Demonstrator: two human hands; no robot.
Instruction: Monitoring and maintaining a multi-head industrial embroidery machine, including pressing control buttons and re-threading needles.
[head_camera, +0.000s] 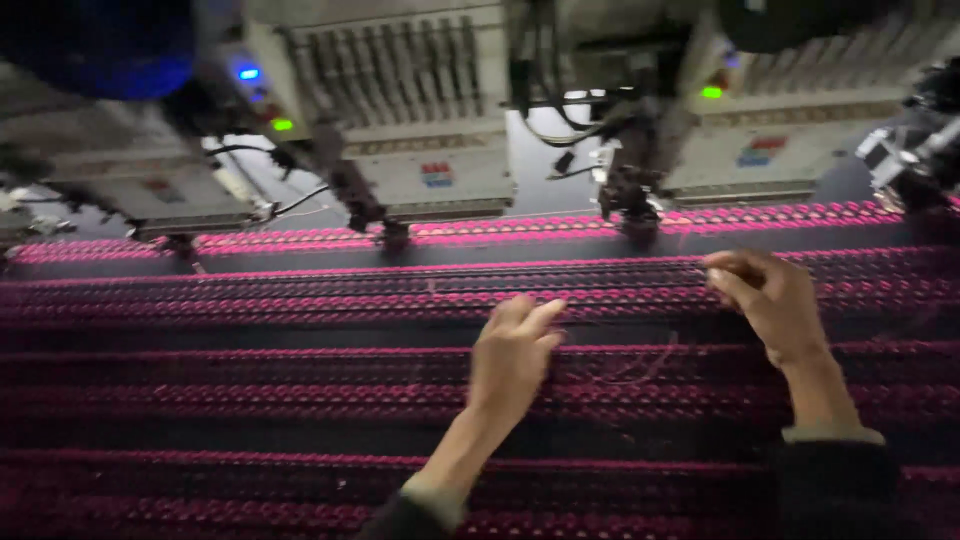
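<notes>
A wide dark fabric (250, 420) with rows of bright pink embroidered bands lies stretched across the machine bed. My left hand (512, 352) rests flat on it near the middle, fingers together and pointing away from me. My right hand (768, 298) hovers over the fabric further right, with thumb and fingers pinched together near a fine loose thread (650, 365) that trails across the cloth; whether the thread is in the pinch is too blurred to tell. Both forearms wear dark sleeves with pale cuffs.
Several embroidery machine heads stand in a row along the far edge: one (415, 130) at centre left, another (790, 120) at right. Needle assemblies (632, 195) hang just above the fabric. Small blue and green indicator lights (283, 124) glow on the heads.
</notes>
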